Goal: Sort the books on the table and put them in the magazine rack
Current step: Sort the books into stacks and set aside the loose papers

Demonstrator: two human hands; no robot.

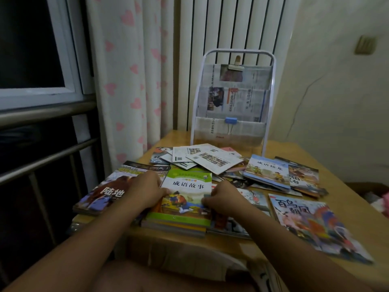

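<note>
Both hands hold the green book by its sides: left hand and right hand, fingers curled on the edges. It lies on a stack (near table edge); the magazine rack stands behind.

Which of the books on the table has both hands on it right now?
The green-covered book atop the near stack: left hand and right hand grip its side edges. No other book is touched.

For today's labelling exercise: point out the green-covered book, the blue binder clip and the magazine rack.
green-covered book [187, 186], head view, upper cover by the title.
blue binder clip [230, 120], head view, clip body.
magazine rack [239, 52], head view, top frame bar.
</note>
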